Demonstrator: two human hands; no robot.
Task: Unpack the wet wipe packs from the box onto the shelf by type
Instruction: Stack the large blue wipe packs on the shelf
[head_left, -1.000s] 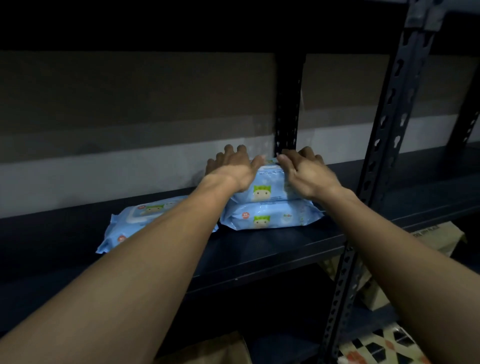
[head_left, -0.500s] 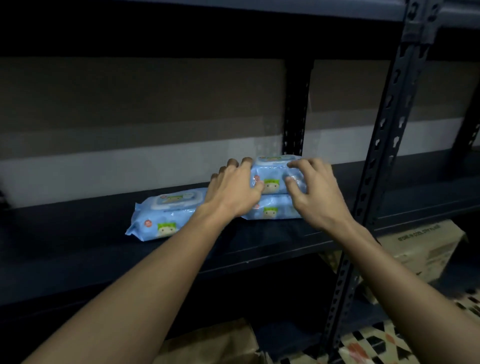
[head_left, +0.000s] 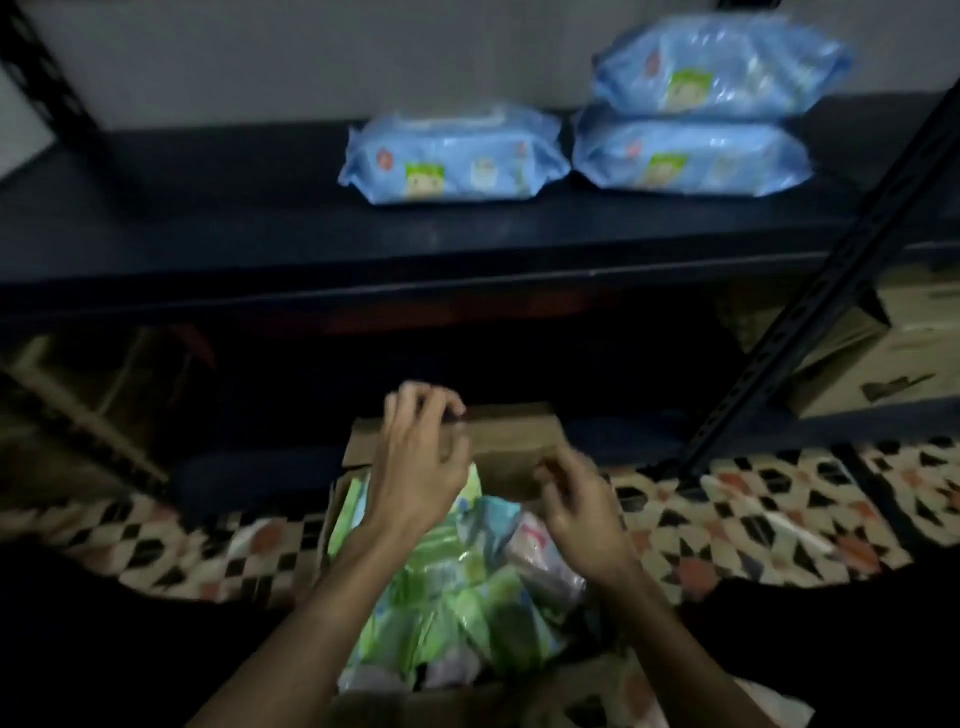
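Three blue wet wipe packs lie on the dark shelf: a single pack on the left, and right of it a bottom pack with a top pack stacked on it. Below, an open cardboard box on the floor holds several green, pink and bluish packs. My left hand hovers over the box's far side, fingers loosely curled, holding nothing. My right hand hangs over the box's right part, fingers also loosely curled and empty. The view is blurred.
A perforated metal upright slants down at the right. Cardboard cartons sit on the lower shelf at right, and more cardboard at left. The floor is patterned tile.
Both hands let go of the stacked blue packs on the shelf and dropped down over the open box. My view tilted downward from the shelf to the box.
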